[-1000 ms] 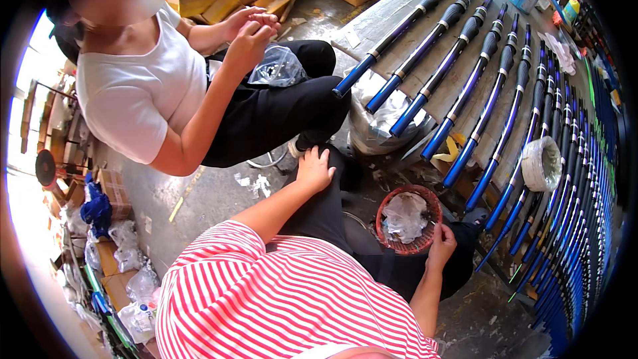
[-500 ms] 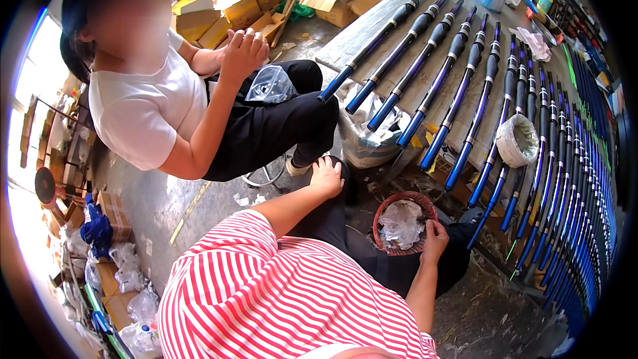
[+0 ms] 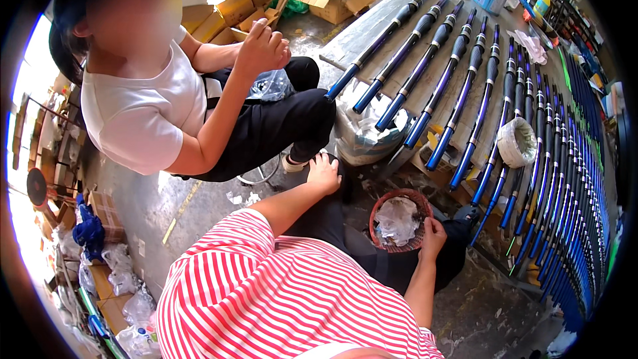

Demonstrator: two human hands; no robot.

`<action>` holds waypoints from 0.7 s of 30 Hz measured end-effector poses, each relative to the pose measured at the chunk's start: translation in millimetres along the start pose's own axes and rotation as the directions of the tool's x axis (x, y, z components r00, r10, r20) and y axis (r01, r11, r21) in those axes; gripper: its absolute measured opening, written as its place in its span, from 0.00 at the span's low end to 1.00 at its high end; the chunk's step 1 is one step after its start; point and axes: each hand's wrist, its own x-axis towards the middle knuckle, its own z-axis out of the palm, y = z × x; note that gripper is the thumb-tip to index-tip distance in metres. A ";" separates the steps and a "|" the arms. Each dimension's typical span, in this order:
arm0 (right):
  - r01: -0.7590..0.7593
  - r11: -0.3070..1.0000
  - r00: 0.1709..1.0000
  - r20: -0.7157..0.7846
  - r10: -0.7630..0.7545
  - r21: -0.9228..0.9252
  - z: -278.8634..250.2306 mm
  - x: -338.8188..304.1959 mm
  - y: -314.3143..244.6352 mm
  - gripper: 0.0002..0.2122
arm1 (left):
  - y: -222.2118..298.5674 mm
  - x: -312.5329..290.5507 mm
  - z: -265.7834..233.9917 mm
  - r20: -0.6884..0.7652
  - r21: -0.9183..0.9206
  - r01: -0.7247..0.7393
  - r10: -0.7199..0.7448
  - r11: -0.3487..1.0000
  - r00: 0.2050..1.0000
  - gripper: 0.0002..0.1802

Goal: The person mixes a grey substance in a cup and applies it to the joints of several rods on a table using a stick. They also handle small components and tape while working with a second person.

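Observation:
My left hand [image 3: 323,174] lies flat on my dark-trousered knee, its fingers stretched out and holding nothing. At the rim of a small red woven basket [image 3: 430,205], the fingers of my right hand [image 3: 433,238] close on its right side. The basket rests by my right thigh. Crumpled clear plastic [image 3: 397,221] and dark bits lie inside it. To my right, a row of blue-and-black fishing rods [image 3: 458,46] lies across a grey table [image 3: 345,43], their blue ends jutting over its near edge.
A person in a white shirt [image 3: 136,103] sits at my left front, hands raised together, a clear plastic bag [image 3: 271,85] on the lap. A white sack [image 3: 365,136] stands under the table edge. On the rods sits a pale roll [image 3: 516,143]. Cardboard boxes [image 3: 335,1] fill the back.
The other person's raised hands have moved slightly to the right. My view has shifted a little; my left hand stays on the knee and my right hand stays at the basket rim.

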 end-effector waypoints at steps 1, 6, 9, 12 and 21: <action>0.004 1.000 1.000 0.009 -0.004 -0.008 -1.4 0.3 1.4 0.08 | -0.6 0.4 0.1 0.000 -0.011 -0.003 0.003 1.000 1.000 0.26; 0.007 1.000 1.000 -0.004 -0.006 0.011 1.8 -1.8 -2.3 0.07 | -5.1 0.7 4.0 -0.013 -0.023 -0.019 0.018 1.000 1.000 0.26; -0.002 1.000 1.000 -0.013 0.002 -0.012 4.0 -4.8 -7.3 0.07 | -7.4 2.0 5.0 -0.019 -0.030 -0.021 0.020 0.999 1.000 0.26; -0.007 1.000 1.000 -0.012 0.007 -0.019 5.5 -6.2 -8.5 0.07 | -9.5 1.0 3.6 -0.029 -0.022 -0.021 0.020 1.000 0.999 0.26; 0.042 0.990 0.999 -0.003 -0.043 -0.136 6.5 -10.1 -21.3 0.06 | -10.3 7.0 5.8 -0.031 0.020 -0.036 0.036 0.999 0.999 0.24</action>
